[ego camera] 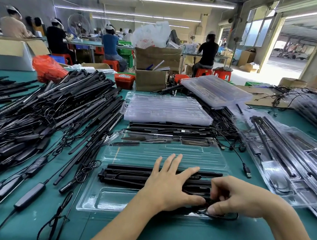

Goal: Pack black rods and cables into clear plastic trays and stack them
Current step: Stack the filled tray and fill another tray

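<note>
— Where are the black rods point(129, 176)?
— In the clear tray point(108, 197) before you, your left hand point(169, 186) flat on them.
— Your right hand point(237, 199)?
— Pinching the black cable point(222, 217) at the tray's near edge.

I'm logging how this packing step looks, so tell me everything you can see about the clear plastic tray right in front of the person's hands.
The clear tray is a thin, see-through moulded plastic sheet with long grooves and rounded pockets, lying flat on the green table. A bundle of black rods sits across its middle channel. The far grooves and the near left pocket look unfilled. The left hand rests on the rods with fingers spread, and the right hand pinches a thin black cable at the tray's near right edge.
</note>
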Tool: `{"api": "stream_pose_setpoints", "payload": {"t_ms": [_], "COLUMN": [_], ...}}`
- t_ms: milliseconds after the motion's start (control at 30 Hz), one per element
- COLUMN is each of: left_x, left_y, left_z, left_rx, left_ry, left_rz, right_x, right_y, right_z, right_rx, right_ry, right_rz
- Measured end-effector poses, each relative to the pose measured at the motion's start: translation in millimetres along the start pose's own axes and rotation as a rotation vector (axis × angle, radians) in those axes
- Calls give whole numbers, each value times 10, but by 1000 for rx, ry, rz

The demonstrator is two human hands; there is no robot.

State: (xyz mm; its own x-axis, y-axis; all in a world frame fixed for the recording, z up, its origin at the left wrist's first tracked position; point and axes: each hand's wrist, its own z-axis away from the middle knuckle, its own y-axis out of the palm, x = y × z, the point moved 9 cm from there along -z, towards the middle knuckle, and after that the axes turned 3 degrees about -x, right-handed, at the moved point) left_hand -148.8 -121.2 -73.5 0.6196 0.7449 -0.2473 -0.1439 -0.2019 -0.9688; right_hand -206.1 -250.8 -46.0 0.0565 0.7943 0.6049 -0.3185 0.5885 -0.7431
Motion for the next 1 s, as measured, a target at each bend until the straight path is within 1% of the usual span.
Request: {"api": "stream_pose_setpoints", "payload": {"t_ms": [133,267,367,467,667,800,933,1000], "left_x": [1,-10,-12,-9,-10,-16,-21,-18], "left_y": [-4,-7,5,23,33,29,32,34], "left_z": [4,10,16,15,15,23,11,5], "left_rx": [6,14,19,32,39,47,57,57], "left_ry": [-4,-2,1,4,-1,-11,-18,-17], "left_rz": [-16,-18,-23,-31,9,43,18,10], "right_x": [17,-20,22,21,-4,13,-9,-37], "right_y": [-30,-76,-91,-112,-43,-40,-46,-63], "right_z": [101,145,139,143,147,152,183,172], "right_rx": [37,3,7,-4,19,33,54,29], "right_ry": [6,11,-37,-33,-25,-65,-81,-84], "right_rz": [-34,10,5,-2,34,6,-94,-103]}}
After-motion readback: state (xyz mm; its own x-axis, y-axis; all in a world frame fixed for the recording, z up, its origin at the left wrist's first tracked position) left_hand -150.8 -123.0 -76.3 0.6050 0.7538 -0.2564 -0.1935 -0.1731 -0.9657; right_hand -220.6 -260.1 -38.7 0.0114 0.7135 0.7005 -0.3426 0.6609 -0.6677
